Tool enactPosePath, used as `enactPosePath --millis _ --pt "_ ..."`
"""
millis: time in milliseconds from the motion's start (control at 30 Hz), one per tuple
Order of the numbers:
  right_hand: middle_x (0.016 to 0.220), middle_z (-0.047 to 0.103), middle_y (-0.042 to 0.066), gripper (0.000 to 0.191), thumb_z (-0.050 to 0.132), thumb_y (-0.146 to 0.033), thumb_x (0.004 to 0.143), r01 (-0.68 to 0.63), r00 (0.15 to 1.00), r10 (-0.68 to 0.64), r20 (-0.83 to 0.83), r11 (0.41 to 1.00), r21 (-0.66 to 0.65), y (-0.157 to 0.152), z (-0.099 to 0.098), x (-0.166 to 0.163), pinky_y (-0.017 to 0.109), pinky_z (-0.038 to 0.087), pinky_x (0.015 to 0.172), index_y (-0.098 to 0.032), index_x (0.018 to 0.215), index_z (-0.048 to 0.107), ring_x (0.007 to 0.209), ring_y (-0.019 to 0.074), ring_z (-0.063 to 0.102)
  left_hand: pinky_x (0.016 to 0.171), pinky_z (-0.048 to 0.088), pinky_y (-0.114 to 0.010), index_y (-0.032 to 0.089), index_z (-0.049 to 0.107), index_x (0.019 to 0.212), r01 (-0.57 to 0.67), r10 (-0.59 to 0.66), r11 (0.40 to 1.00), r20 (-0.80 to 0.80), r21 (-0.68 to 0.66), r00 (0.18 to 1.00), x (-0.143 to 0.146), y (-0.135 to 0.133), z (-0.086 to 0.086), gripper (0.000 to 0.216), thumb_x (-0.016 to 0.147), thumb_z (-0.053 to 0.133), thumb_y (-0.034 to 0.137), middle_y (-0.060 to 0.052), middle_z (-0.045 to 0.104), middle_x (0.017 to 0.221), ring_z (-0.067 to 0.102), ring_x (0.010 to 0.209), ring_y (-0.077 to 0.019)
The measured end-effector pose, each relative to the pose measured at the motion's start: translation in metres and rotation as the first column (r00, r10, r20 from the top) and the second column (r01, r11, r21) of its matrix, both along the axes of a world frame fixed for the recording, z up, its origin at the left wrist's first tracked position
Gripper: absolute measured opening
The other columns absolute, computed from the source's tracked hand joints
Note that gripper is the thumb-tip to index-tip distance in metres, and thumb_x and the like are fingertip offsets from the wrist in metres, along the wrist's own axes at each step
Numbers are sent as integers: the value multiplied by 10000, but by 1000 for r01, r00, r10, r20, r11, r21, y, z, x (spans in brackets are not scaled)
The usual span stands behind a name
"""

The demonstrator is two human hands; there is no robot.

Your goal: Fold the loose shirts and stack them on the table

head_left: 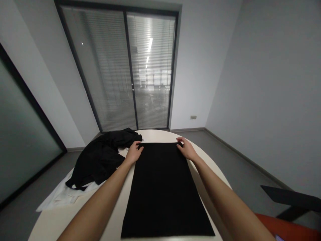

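Note:
A black folded cloth [165,190], smooth and roughly rectangular, lies flat along the white table in front of me. At its far left corner, my left hand [134,152] is closed with thumb and fingers on the edge. My right hand [187,149] pinches the far right corner, its thumb on top and its index finger reaching past the far edge. What kind of garment the cloth is, I cannot tell. Left of my left hand lies a crumpled heap of black clothing [100,157].
White fabric [60,197] sticks out under the black heap at the left edge of the round white table [210,160]. An orange chair seat [283,227] with a black armrest [293,197] stands at the lower right. Beyond the table are glass panels with blinds [110,73].

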State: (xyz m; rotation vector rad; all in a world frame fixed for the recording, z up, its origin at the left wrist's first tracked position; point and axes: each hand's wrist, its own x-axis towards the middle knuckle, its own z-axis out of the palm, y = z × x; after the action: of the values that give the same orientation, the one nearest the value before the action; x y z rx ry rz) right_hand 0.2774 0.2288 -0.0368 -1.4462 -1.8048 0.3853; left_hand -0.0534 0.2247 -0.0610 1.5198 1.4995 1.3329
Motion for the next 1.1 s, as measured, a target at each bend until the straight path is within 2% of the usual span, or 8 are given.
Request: enactPosePath --millis 100,200,433,567,667,900,1000,1100 --pt "1206 664 99 391 577 -194 834 9 999 -5 38 994 -109 5 -26 0 365 476 971 -180 1223 603 1087 218 627 910 512 -373 158 639 1115 -13 12 1000 -38 -28 999 1 2 -20 411 725 766 168 -123 737 1009 689 1039 -274" --pt "1172 690 65 309 572 -162 825 -14 999 18 38 993 -114 6 -40 1 372 446 1029 -206 1118 658 1115 215 625 868 530 -349 171 646 1116 0 0 1000 -36 -19 999 0 3 -27 361 763 716 144 -108 740 995 705 993 -256" --pt "1204 670 69 309 532 -270 864 9 993 -4 -115 999 50 21 -33 4 382 494 938 -204 1151 628 981 205 647 806 551 -330 144 567 1226 -78 78 997 6 6 997 -1 22 -23 379 861 641 214 -123 728 1032 718 916 -224" --pt "1242 655 75 355 585 -223 818 -20 999 19 -51 1000 -15 28 -45 5 383 461 1007 -214 1169 635 1140 217 601 809 550 -332 133 601 1142 -89 88 995 -22 -45 996 2 21 -35 375 779 693 105 -104 738 943 723 852 -215" --pt "1222 666 66 323 568 -218 832 -24 998 23 -58 999 -25 30 -50 6 385 475 988 -217 1145 646 1065 206 632 766 556 -296 161 573 1187 -90 89 995 -30 -37 996 3 16 -38 380 820 653 107 -87 735 1009 723 798 -176" --pt "1249 605 105 291 598 -194 816 -31 996 26 85 998 55 21 -41 2 381 422 1065 -198 1101 658 1180 223 571 867 520 -328 164 564 1221 -138 133 990 -177 -17 975 3 2 -26 379 853 650 201 -139 679 1197 711 897 -202" --pt "1267 599 129 353 597 -238 843 78 985 -74 155 997 -22 7 -34 6 355 462 984 -185 1191 624 1099 222 618 932 474 -340 174 523 1304 -109 102 994 -302 -7 948 -2 -20 -20 471 850 640 225 -148 619 1296 675 1028 -231" --pt "1015 707 106 308 589 -389 879 199 960 -140 243 952 -235 -9 -27 11 338 491 832 -181 1096 653 924 230 675 871 467 -330 170 511 1327 -63 31 996 -422 -61 906 -11 -48 -16 514 838 644 254 -114 680 1121 666 1025 -257"
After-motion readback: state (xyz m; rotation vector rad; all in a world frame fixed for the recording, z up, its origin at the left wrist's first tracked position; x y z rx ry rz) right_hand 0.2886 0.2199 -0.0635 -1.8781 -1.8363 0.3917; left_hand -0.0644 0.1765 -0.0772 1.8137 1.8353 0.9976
